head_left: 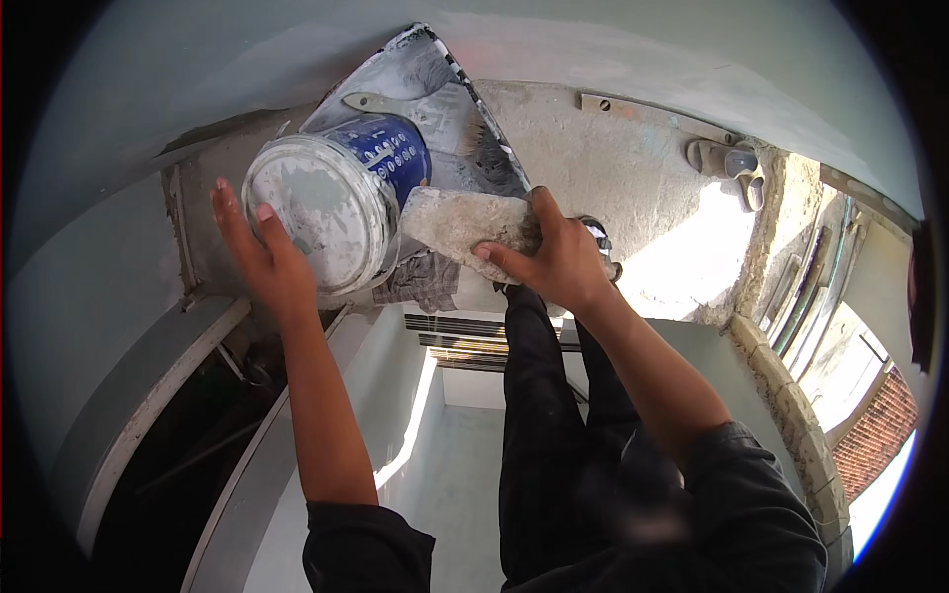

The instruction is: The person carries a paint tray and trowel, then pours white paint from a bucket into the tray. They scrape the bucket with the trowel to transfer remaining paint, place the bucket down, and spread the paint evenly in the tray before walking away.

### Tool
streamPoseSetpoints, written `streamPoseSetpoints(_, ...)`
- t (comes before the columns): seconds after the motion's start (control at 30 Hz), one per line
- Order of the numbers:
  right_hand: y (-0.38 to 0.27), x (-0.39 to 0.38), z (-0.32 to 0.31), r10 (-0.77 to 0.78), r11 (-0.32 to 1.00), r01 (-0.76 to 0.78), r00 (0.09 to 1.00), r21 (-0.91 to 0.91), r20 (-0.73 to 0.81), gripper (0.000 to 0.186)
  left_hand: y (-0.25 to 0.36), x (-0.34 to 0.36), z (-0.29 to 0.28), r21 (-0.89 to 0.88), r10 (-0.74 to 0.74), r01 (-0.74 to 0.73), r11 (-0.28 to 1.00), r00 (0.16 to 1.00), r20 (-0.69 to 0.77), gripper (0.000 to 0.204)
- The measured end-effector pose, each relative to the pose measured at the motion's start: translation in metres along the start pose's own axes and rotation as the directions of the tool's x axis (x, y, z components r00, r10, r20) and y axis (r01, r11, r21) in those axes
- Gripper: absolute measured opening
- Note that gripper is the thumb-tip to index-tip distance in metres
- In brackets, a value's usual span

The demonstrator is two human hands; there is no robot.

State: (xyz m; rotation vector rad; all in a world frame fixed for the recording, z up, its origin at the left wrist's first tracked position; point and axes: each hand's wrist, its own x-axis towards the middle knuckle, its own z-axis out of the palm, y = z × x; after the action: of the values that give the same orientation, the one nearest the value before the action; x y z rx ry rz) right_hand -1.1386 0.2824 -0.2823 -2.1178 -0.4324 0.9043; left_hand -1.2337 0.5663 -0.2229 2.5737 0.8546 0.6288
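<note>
A blue bucket (392, 150) with a paint-smeared white lid (314, 212) stands at the left. My left hand (265, 249) is at the left part of the lid, fingers stretched and thumb raised. Whether its palm touches the lid I cannot tell. My right hand (556, 252) grips a rough grey slab (465, 223), like a piece of masonry, thumb on top and fingers round its far edge. The slab's left end is close to the lid's rim. Behind the bucket lies a paint-stained sheet (440, 74) with a paintbrush (368, 102) on it, partly hidden.
A crumpled grey cloth (423, 279) lies below the bucket. A long flat bar (652, 114) rests along the far wall, with sandals (727, 163) at the right. The concrete ledge (554, 128) drops off nearby, and a dark opening (198, 425) gapes at lower left.
</note>
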Motion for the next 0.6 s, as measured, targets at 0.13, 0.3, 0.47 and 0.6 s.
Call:
streamPoseSetpoints(0.13, 0.006, 0.000, 0.017, -0.063, 0.998, 0.062, 0.997, -0.013, -0.052, 0.078, -0.007, 0.031, 0.001, -0.073, -0.168, 0.175, 0.982, 0.980, 0.103, 0.062)
streamPoseSetpoints(0.3, 0.005, 0.007, 0.019, -0.067, 0.996, 0.067, 0.998, -0.064, -0.010, 0.075, -0.043, 0.037, 0.002, -0.232, -0.277, 0.318, 0.919, 0.941, 0.195, 0.063)
streamPoseSetpoints(0.47, 0.003, 0.008, 0.018, -0.056, 0.995, 0.058, 0.998, -0.082, 0.026, 0.075, -0.061, 0.038, -0.001, -0.217, -0.433, 0.476, 0.852, 0.875, 0.216, 0.063)
streamPoseSetpoints(0.6, 0.002, 0.009, 0.022, -0.054, 0.998, 0.055, 0.998, -0.041, 0.017, 0.076, -0.064, 0.034, -0.006, -0.306, -0.496, 0.543, 0.782, 0.839, 0.222, 0.063)
